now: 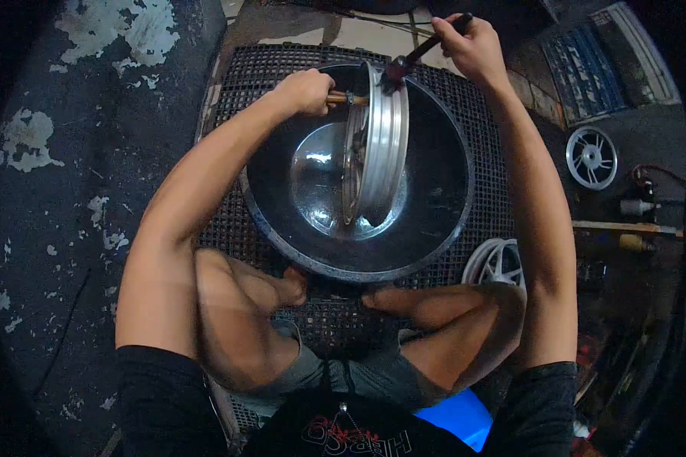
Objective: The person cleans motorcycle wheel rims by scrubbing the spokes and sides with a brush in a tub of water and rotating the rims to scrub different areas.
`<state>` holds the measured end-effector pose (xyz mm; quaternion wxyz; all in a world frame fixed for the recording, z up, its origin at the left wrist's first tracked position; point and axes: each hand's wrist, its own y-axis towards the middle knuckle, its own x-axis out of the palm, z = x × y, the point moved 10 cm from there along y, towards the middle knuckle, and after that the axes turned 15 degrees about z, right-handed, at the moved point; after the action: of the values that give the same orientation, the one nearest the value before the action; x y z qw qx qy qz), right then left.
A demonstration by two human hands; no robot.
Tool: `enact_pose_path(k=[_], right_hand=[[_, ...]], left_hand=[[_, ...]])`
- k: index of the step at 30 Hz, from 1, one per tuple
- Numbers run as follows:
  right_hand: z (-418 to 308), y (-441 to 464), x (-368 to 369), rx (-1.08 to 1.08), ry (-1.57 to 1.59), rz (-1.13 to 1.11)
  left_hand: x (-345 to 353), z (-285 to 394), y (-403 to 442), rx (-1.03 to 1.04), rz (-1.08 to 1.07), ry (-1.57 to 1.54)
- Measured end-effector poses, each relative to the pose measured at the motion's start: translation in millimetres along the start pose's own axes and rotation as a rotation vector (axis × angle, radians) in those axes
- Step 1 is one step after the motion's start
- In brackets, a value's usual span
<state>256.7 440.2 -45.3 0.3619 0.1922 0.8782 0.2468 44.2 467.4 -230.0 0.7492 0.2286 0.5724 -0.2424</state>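
Observation:
A silver wheel rim (pixel 389 145) stands upright, edge toward me, inside a round dark basin (pixel 278 242) with liquid at its bottom. My left hand (pixel 306 92) is closed around a brownish rod (pixel 343 97) that reaches the rim's hub side. My right hand (pixel 471 49) grips the black handle of a brush (pixel 423 52), above and to the right of the basin. The brush's dark head touches the upper outer face of the rim.
The basin rests on a black grid mat (pixel 232 175). To the right lie a small silver wheel (pixel 591 158), another wheel (pixel 498 263) by my right leg, and a long wooden bar (pixel 625 227). Something blue (pixel 459 420) is near my right thigh.

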Motion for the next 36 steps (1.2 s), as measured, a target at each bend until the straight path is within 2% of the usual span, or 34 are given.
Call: enact_pose_path(k=[7, 13, 16, 19, 22, 24, 26, 30, 31, 34, 36], right_hand=[[31.5, 19.2, 23.2, -0.031, -0.154, 0.102], [-6.8, -15.3, 3.0, -0.074, -0.052, 0.252], [-37.9, -53.7, -5.0, -0.121, 0.006, 0.163], [-55.9, -88.3, -21.1, -0.047, 0.065, 0.079], [-91.9, -119.4, -42.0, -0.203, 0.057, 0.060], [-112.0, -142.8, -50.5, -0.276, 0.052, -0.041], [-131.7, -169.9, -54.5, -0.438, 0.072, -0.128], [-149.3, -225.4, -53.4, -0.515, 0.147, -0.342], [-151.2, -237.4, -49.8, -0.518, 0.155, -0.418], [-146.6, -255.4, -45.4, -0.492, 0.175, -0.455], [-143.1, -238.0, -50.1, -0.430, 0.137, -0.372]], left_hand=[[-6.0, 1.0, -4.2, -0.010, 0.024, -0.031], [1.4, -2.7, -1.4, -0.011, -0.019, -0.029], [-3.7, 0.5, -2.6, -0.011, -0.024, -0.022], [-5.9, 1.6, -4.0, -0.019, -0.027, -0.019], [-0.5, -2.4, -2.2, -0.027, -0.013, -0.026], [0.6, -3.6, -1.5, -0.028, -0.004, -0.022], [-1.2, -3.2, -2.0, -0.025, 0.000, -0.005], [0.5, -1.0, -1.2, -0.009, -0.046, -0.012], [-1.3, 0.1, -2.2, -0.012, -0.051, -0.014], [-5.4, 1.5, -4.6, -0.022, -0.033, -0.011], [-7.8, 1.3, -5.8, -0.020, -0.018, -0.018]])
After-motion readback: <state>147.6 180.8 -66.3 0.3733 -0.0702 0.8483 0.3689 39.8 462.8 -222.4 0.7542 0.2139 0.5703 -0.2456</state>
